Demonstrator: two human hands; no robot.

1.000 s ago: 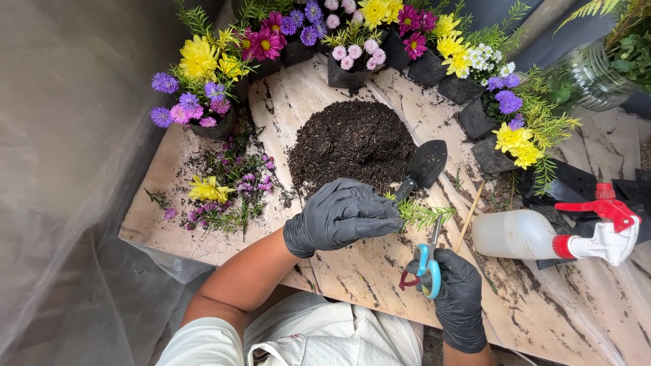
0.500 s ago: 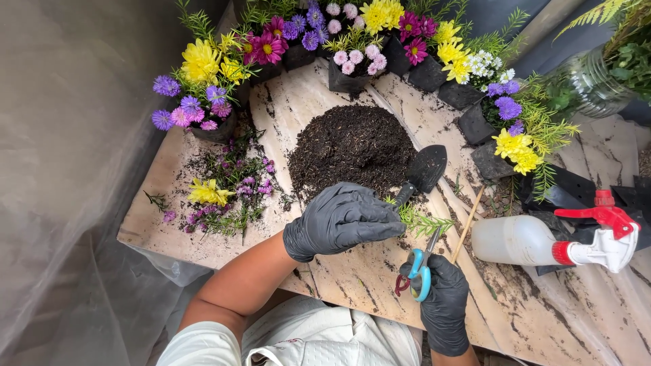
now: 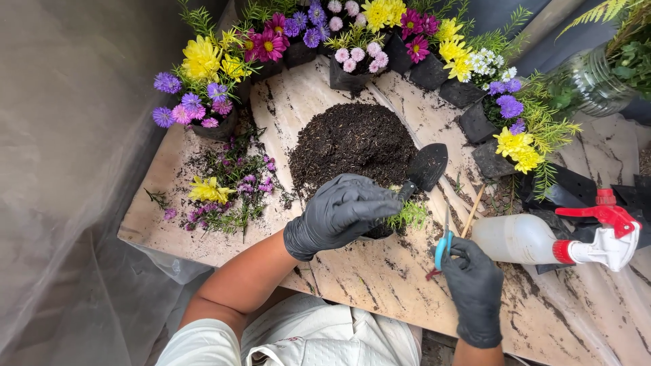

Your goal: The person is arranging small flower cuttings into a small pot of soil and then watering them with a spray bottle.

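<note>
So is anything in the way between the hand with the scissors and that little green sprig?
Nothing visible. The right hand holds the scissors just right of the sprig, with only bare, soil-flecked board between. The left hand covers the sprig's left side.

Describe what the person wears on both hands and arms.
Both hands wear matte black, thin, snug disposable-style gloves ending just past the wrist: left hand, right hand. The left forearm is bare up to a short white sleeve. Little of the right forearm shows beyond the glove cuff.
</note>
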